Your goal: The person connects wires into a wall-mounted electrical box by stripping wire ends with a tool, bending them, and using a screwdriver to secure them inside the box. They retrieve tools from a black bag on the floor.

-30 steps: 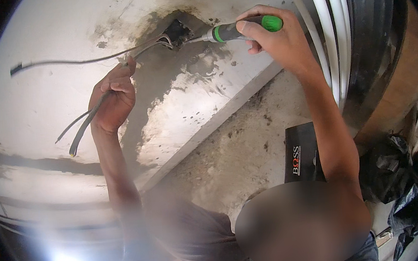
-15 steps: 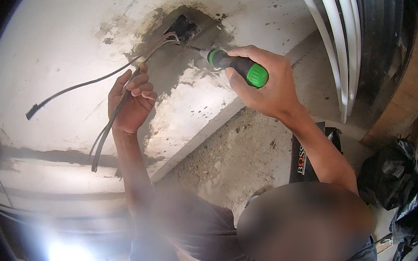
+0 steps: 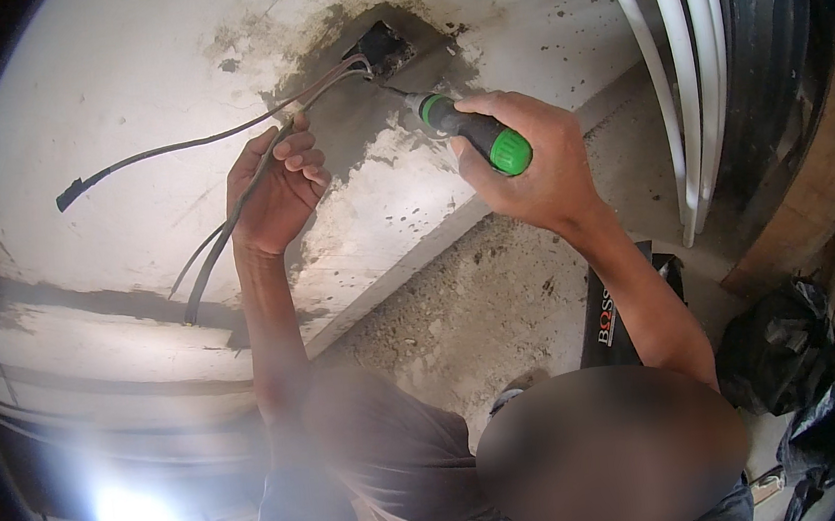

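My left hand (image 3: 278, 202) is closed around a dark cable (image 3: 257, 178), whose ends hang below the wrist. A second dark cable (image 3: 175, 146) with a taped-looking tip runs past the fingertips to the left. Both come out of a black wall box (image 3: 385, 48) set in grey mortar. My right hand (image 3: 547, 160) grips a screwdriver (image 3: 471, 133) with a black and green handle. Its shaft points up and left, and the tip is at or close to the box's lower edge; whether it touches is too small to tell.
White pipes (image 3: 672, 65) and black coiled tubing (image 3: 765, 56) stand at the right. A black box (image 3: 605, 328) lies behind my right forearm, with black plastic bags (image 3: 777, 341) farther right. The pale wall (image 3: 148, 75) meets a rough, dusty floor (image 3: 462, 301). Bright light glares at lower left.
My left hand has shifted slightly right and up with the held cable, whose hanging ends swung a little. The screwdriver has tilted slightly and stays in my right hand near the box.
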Demonstrator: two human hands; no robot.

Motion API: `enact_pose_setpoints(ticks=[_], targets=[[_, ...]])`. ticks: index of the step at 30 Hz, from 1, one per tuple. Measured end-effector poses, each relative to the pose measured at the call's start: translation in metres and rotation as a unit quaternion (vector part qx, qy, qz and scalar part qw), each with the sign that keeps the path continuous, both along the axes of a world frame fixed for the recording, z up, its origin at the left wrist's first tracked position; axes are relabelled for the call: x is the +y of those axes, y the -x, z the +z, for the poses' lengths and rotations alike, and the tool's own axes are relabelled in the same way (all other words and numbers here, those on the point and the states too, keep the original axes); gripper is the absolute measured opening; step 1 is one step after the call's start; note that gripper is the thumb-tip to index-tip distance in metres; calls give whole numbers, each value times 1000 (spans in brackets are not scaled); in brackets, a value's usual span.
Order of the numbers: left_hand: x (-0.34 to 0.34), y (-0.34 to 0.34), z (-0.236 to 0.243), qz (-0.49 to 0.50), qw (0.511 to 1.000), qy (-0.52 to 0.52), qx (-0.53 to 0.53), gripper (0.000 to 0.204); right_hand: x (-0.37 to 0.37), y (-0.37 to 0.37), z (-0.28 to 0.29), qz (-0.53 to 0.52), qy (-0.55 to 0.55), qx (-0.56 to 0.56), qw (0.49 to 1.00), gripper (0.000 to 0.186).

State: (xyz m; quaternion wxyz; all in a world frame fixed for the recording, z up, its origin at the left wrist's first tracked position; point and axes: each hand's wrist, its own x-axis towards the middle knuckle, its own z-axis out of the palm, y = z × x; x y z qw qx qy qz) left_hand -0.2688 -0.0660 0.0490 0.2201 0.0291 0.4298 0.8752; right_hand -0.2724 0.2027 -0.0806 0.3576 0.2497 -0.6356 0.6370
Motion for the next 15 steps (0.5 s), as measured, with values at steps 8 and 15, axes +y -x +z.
enact_pose_setpoints(ticks=[8, 15], targets=[[9, 5, -6, -5, 998, 52, 16, 32, -1, 0, 2, -5, -81, 2, 997, 30], [25, 29, -1, 4, 979, 203, 12, 41, 14, 12, 3, -70, -3, 12, 997, 29]])
